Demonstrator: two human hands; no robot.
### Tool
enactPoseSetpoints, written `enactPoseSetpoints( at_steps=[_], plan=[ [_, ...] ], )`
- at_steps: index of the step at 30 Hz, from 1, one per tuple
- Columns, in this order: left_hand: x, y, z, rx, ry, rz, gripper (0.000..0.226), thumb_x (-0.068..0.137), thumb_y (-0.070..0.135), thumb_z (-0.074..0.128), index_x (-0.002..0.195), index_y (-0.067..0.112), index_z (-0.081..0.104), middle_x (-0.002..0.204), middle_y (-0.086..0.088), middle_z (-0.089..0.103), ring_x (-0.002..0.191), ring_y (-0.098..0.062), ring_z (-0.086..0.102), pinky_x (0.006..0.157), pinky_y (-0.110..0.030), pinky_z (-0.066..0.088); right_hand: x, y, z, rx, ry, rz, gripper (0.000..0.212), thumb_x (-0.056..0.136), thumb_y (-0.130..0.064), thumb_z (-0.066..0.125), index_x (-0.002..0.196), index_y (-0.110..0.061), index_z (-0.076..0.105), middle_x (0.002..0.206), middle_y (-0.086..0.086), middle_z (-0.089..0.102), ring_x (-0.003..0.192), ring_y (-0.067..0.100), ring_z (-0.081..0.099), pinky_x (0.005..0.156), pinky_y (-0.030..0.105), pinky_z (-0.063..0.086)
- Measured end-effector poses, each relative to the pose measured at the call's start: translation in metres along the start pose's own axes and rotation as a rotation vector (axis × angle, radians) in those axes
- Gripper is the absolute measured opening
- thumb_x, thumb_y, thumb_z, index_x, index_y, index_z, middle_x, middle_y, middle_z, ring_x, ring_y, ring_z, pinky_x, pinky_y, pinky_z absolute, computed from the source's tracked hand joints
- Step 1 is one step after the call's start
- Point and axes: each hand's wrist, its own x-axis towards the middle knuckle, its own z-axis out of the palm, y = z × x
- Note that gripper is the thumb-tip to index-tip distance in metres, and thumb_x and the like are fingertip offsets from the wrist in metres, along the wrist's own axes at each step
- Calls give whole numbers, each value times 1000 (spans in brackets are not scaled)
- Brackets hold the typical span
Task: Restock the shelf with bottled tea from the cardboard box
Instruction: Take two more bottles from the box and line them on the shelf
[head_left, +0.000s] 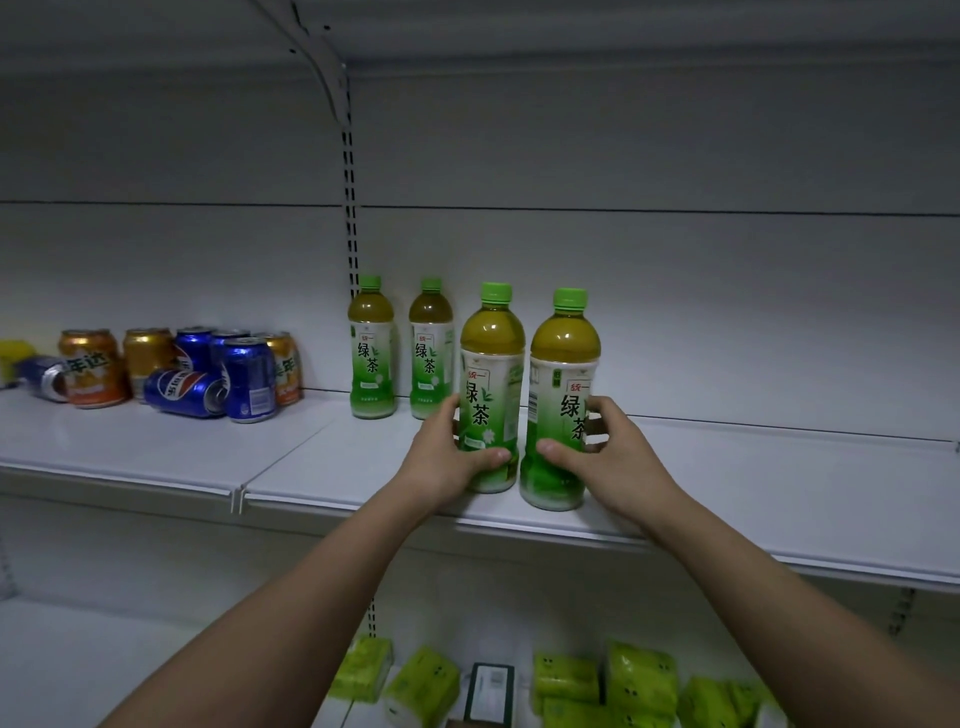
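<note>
Between my two hands, at the front edge of the white shelf (727, 499), two green-capped tea bottles stand upright and just beside each other. My left hand (441, 457) grasps the left front bottle (491, 384) low on its label, thumb across the front and fingers curled round its far side. My right hand (608, 457) grasps the right front bottle (563, 395) in mirror fashion, thumb on the label's lower part and fingers wrapped round its right side. Beyond my left hand, toward the back panel, two more tea bottles (371, 348) stand upright side by side. Well to the left of that hand sits a cluster of orange and blue soda cans (208, 369), some upright, two lying on their sides. Below both forearms, on the lower shelf, lie green packets (641, 675) and a dark box (488, 686). I cannot see the cardboard box.
</note>
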Motion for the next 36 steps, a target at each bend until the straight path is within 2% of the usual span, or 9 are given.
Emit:
enactPoseSetpoints(
  at_steps=[3,7,10,13,18,22,27,34,36],
  plan=[
    [14,-9,0,7,49,-47,80,72,18,83,137,16,37,130,-6,57,113,-23,60,100,-42,49,14,3,6,-31,31,18,60,79,-31,77,130,-26,46,98,-13,57,96,16,63,81,32,54],
    [37,-18,-5,61,112,-72,67,75,19,80,130,10,43,131,-5,57,118,-22,57,104,-38,46,40,6,16,-72,57,11,59,83,-31,74,133,-23,44,88,-20,50,94,13,58,78,26,45],
    [61,-26,-8,126,155,-84,73,73,24,82,132,10,43,133,-6,55,121,-24,55,106,-41,44,65,10,27,-80,65,15,60,84,-29,73,135,-20,43,85,-19,49,83,8,57,78,27,46],
    [83,-33,-6,179,195,-85,73,70,25,84,131,9,47,130,-7,59,119,-25,58,105,-42,46,90,16,42,-100,100,11,63,82,-31,74,135,-20,43,93,-11,57,95,17,60,85,32,50],
    [116,-38,6,299,242,-96,50,72,27,82,115,10,61,119,-5,67,111,-25,62,97,-37,50,128,30,64,-156,165,-6,65,81,-33,75,134,-18,42,125,4,64,109,24,63,95,43,52],
    [134,-41,12,373,294,-124,43,74,31,80,108,9,64,111,-8,69,104,-29,64,88,-38,52,145,34,68,-195,184,-6,64,81,-33,75,134,-17,43,126,5,63,111,24,62,93,37,50],
    [141,-45,14,396,359,-146,35,80,27,76,105,6,62,111,-11,68,106,-31,63,81,-34,48,161,35,80,-240,197,3,66,80,-35,75,134,-15,42,129,6,62,114,26,61,97,44,49],
    [142,-60,13,397,437,-65,43,78,33,76,110,9,62,112,-9,69,105,-29,64,85,-34,49,167,42,90,-27,214,61,50,78,-29,78,118,-22,48,120,3,66,106,23,66,95,46,53],
    [141,-63,12,377,444,-38,43,77,33,77,110,9,63,111,-8,70,104,-28,64,86,-35,51,167,45,89,1,180,59,57,76,-21,78,122,-22,45,119,0,65,106,21,65,96,43,53]
  ],
)
